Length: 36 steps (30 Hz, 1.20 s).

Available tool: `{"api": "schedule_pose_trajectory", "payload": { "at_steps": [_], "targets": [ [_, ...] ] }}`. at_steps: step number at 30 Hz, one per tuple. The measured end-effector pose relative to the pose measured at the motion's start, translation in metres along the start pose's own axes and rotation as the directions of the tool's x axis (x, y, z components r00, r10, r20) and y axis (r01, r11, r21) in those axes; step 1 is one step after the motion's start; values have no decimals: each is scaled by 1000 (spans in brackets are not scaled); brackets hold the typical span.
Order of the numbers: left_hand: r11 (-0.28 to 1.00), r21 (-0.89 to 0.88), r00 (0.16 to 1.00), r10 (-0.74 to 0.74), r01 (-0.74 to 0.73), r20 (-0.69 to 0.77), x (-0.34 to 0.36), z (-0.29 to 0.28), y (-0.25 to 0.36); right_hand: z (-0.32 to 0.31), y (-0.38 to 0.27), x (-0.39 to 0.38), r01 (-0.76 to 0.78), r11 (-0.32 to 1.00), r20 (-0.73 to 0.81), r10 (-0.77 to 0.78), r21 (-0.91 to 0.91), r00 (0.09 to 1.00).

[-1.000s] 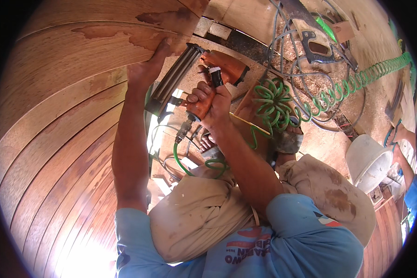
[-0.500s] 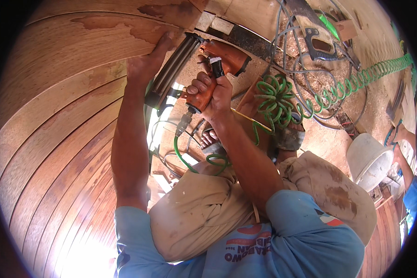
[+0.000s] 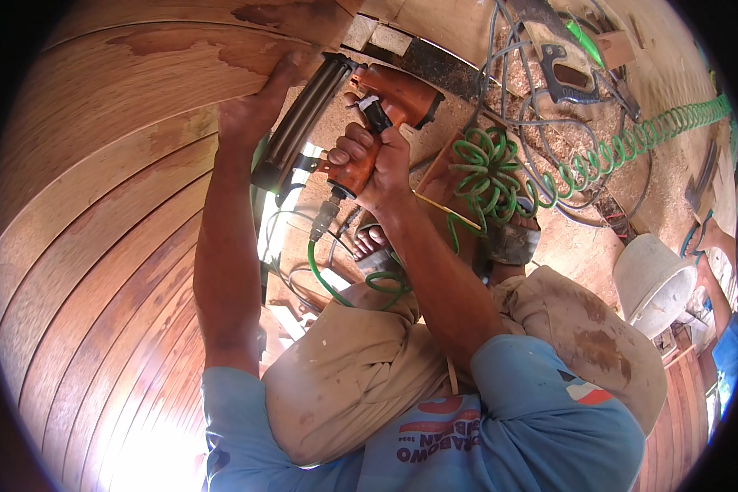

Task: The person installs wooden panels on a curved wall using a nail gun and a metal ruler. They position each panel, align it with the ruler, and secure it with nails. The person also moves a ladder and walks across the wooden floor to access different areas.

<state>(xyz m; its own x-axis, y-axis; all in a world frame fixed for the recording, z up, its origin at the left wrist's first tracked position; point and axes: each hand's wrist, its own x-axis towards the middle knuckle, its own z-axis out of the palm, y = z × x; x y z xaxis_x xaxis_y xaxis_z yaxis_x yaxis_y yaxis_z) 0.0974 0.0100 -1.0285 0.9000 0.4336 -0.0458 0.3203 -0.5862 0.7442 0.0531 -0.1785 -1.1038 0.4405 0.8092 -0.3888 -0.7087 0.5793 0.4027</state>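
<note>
My left hand [image 3: 250, 111] rests against a curved wooden plank [image 3: 148, 70], a finger stretched up along it; some fingers are hidden. My right hand [image 3: 373, 164] is closed round the handle of an orange pneumatic nail gun [image 3: 406, 98] with a long dark magazine [image 3: 299, 123]. The gun's nose is beside the plank, close to my left fingertips; whether it touches is unclear. A green air hose [image 3: 318, 271] runs from the handle's fitting. A coiled green hose [image 3: 484, 168] lies to the right of my right hand.
A handsaw [image 3: 562, 70], grey cables [image 3: 504, 49] and wood shavings lie at upper right. A white bucket [image 3: 652, 287] stands at right beside a co-worker's arm [image 3: 717, 291]. My sandalled feet [image 3: 369, 254] are below the gun. A curved plank wall [image 3: 115, 279] fills the left side.
Both my hands and the nail gun have moved slightly up the picture along the plank. My grip on the gun looks the same.
</note>
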Motion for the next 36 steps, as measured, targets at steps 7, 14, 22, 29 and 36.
{"api": "schedule_pose_trajectory", "payload": {
  "at_steps": [7,14,22,29,36],
  "targets": [
    [997,25,997,71,-71,-15,0,1,-2,18,1,-3,88,992,-108,-78,93,991],
    [995,14,995,99,-99,-9,-1,0,4,26,6,-7,160,987,-115,-160,-11,980],
    [991,-1,989,130,-131,-72,0,3,-2,8,5,-8,188,981,15,-189,56,982],
    [985,82,988,149,-152,42,4,-2,-11,8,10,-12,169,985,80,-171,40,982],
    [990,36,990,131,-133,49,6,1,-15,14,8,-13,168,986,39,-168,-1,985]
  ]
}}
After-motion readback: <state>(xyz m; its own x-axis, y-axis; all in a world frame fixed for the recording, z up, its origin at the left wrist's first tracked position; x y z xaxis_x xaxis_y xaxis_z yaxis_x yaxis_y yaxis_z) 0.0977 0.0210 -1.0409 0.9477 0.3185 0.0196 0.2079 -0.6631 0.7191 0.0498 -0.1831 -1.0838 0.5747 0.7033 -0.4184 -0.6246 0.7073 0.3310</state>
